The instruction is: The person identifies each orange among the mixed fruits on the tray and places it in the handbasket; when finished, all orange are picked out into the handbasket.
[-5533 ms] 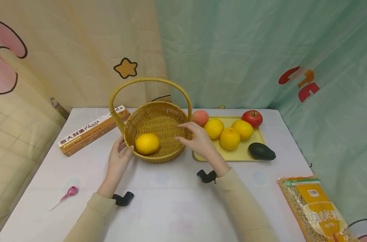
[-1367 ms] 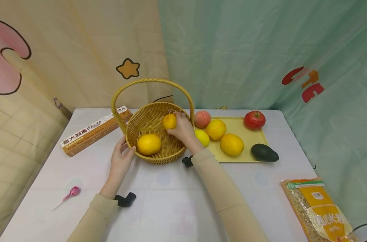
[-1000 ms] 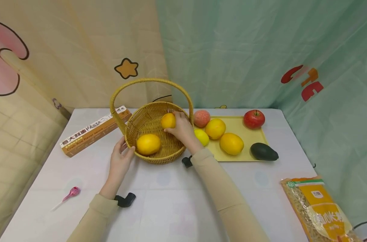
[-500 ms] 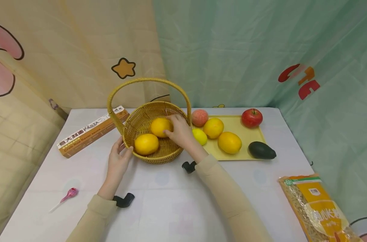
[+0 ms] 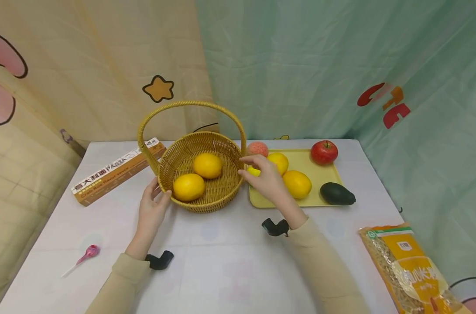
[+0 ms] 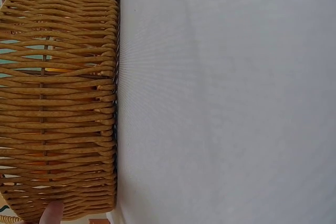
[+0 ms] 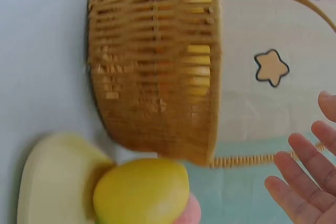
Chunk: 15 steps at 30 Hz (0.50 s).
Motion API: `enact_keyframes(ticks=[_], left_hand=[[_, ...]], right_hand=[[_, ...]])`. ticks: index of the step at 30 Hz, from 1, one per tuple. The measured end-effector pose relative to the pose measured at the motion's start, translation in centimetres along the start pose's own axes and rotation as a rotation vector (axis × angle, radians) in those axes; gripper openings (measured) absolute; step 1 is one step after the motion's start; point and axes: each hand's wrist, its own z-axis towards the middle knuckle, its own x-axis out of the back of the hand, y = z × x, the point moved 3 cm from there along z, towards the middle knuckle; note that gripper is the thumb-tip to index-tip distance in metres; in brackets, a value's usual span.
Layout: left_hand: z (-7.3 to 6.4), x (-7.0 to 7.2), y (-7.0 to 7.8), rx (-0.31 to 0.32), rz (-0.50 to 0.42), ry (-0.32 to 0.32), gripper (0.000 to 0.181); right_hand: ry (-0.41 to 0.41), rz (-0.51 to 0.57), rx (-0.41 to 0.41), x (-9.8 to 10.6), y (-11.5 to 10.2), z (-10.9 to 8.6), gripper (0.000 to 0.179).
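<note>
A wicker basket [image 5: 200, 205] with a tall arched handle stands at mid-table, two yellow fruits inside. The nearer fruit [image 5: 188, 187] rests against the front left wall; the other fruit [image 5: 207, 165] lies behind and touches it or nearly so. My left hand [image 5: 150, 213] holds the basket's left rim, thumb at the front, fingers partly hidden behind the wall. Just over the tray's left side, my right hand [image 5: 267, 176] holds nothing, fingers spread near the basket's right rim. Below it a yellow lemon-like fruit [image 7: 142, 192] shows in the right wrist view.
The yellow tray [image 5: 269, 203] right of the basket bears a pink fruit [image 5: 257, 149], several yellow fruits, a red apple [image 5: 324, 152] and an avocado [image 5: 337, 193]. Around lie a pasta box [image 5: 118, 172], a lollipop [image 5: 91, 251] and a noodle bag [image 5: 414, 270].
My right hand has lowered a yellow fruit into the basket, let go of it and drawn back right over the tray. My left hand has stayed at the rim.
</note>
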Motion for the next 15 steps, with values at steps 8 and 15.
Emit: enact_keyframes(ticks=[8, 15], left_hand=[[0.0, -0.1, 0.0, -0.001, 0.012, 0.001, 0.068], [0.1, 0.0, 0.0, 0.002, 0.005, 0.002, 0.068]], right_hand=[[0.089, 0.002, -0.099, 4.6, 3.3, -2.2, 0.035], [0.099, -0.05, -0.209, 7.6, 6.3, -3.9, 0.038]])
